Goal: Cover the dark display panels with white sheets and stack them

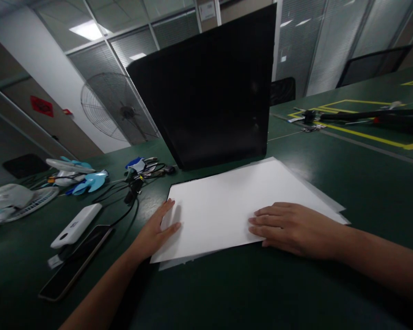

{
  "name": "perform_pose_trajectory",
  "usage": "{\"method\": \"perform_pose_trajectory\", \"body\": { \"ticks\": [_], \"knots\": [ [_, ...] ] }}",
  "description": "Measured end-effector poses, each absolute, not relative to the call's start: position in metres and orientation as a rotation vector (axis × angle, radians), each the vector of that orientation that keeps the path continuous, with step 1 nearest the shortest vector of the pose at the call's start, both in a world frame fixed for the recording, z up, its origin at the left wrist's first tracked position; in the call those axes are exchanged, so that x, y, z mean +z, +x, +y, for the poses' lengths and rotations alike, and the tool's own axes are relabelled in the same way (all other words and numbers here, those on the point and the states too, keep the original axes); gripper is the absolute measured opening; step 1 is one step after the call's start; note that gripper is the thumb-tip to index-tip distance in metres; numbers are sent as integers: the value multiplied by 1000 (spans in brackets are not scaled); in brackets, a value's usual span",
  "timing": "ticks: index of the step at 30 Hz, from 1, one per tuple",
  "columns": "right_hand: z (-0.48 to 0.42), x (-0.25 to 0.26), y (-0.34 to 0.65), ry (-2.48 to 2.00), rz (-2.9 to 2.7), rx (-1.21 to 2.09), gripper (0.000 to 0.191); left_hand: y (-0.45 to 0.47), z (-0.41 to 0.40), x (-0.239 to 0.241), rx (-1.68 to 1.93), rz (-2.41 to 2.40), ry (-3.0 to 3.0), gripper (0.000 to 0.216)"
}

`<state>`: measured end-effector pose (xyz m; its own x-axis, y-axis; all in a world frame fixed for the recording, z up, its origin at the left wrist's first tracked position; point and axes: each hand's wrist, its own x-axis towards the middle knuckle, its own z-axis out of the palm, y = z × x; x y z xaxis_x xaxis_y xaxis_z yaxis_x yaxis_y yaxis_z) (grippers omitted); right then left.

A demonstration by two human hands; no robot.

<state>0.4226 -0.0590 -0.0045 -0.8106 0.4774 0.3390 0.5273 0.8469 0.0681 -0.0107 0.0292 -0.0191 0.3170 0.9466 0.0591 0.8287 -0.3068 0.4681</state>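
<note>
A stack of white paper sheets (227, 201) lies on the dark green table (296, 284) in front of me. My left hand (156, 229) rests at the stack's left edge, fingers stretched out along it, thumb on the paper. My right hand (289, 227) lies flat on the near right part of the top sheet, fingers together and pointing left. Neither hand grips anything.
A large black board (209, 91) stands tilted just behind the paper. To the left lie a white power bank (77, 224), a black phone (75, 261), black cables (131, 197), small blue-and-white fans (75, 176). A floor fan (113, 107) stands behind; black tools (365, 117) lie far right.
</note>
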Motion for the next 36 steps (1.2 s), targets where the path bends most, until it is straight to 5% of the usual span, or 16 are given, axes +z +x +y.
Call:
{"method": "perform_pose_trajectory", "body": {
  "ticks": [11, 21, 31, 36],
  "knots": [
    [-57, -2, 428, -965, -2764, 53, 65, -16, 39, -30, 540, 1593, 2262, 71],
    [-55, -7, 430, -972, -2684, -58, 56, -11, 34, -23, 510, 1572, 2260, 70],
    [-64, -4, 421, -524, -2536, -491, 18, -10, 34, -21, 500, 1592, 2287, 66],
    [-61, -3, 425, -717, -2604, -245, 40, -10, 33, -20, 492, 1584, 2287, 67]
  ]
}}
